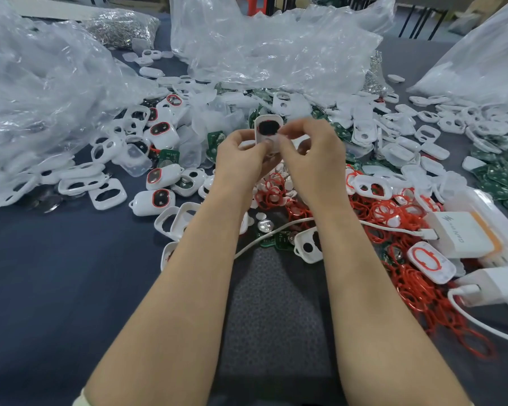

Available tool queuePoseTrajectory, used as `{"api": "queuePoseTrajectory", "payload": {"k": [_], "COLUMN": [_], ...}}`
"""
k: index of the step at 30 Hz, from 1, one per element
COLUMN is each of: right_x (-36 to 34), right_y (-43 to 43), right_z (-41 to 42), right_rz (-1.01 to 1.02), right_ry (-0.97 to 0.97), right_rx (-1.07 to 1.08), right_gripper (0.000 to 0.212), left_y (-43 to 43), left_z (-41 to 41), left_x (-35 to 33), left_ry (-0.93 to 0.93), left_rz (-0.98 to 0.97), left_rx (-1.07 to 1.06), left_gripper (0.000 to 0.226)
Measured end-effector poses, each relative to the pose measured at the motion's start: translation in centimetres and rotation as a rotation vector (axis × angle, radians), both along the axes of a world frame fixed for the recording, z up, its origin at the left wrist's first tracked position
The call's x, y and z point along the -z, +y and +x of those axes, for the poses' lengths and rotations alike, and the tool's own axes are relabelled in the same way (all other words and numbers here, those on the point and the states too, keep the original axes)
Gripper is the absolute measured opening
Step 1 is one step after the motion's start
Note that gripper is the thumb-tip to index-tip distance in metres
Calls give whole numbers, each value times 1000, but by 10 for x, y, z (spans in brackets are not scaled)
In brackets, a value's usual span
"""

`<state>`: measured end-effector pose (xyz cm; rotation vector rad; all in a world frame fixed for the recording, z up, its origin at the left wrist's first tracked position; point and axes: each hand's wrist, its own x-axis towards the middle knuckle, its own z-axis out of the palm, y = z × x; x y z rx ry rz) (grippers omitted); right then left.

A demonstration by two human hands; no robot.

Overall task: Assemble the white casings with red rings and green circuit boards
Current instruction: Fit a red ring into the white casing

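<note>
Head view is showing the left hand [241, 159] gripping a white casing [268, 127] upright above the surface [56, 259], while the right hand [311, 153] is pinching its lower edge. Red rings [393, 212] are lying heaped underneath, with green circuit boards [504, 177] far right.

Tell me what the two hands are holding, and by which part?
One white plastic casing with a red-ringed dark opening. The left hand grips its lower end, thumb on the front; the right hand pinches its right edge.
</note>
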<state>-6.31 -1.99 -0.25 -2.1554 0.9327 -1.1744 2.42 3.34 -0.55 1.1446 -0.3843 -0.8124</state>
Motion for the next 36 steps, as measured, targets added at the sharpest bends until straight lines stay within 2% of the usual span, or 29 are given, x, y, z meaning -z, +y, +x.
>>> {"api": "queuePoseTrajectory", "payload": {"k": [3, 7, 11, 29, 31, 34, 36], "right_x": [2, 2, 2, 8, 8, 4, 4], "right_y": [1, 1, 4, 8, 7, 5, 0], "right_z": [3, 2, 4, 13, 14, 13, 12], "right_rz": [6, 14, 35, 42, 99, 327, 444], "right_ry": [58, 62, 53, 40, -35, -158, -170], "right_rx": [2, 33, 40, 81, 80, 50, 12], "right_gripper": [12, 12, 10, 9, 11, 23, 20], "left_y": [0, 1, 0, -2, -2, -3, -4], "left_z": [0, -2, -2, -3, -4, -5, -6], "left_x": [-1, -2, -2, 3, 4, 4, 6], "left_ry": [37, 57, 12, -73, -91, -152, -207], "left_rz": [-14, -4, 21, 66, 62, 54, 59], "left_rx": [8, 25, 4, -31, -43, -50, -33], "left_gripper": [13, 22, 15, 16, 14, 16, 17]}}
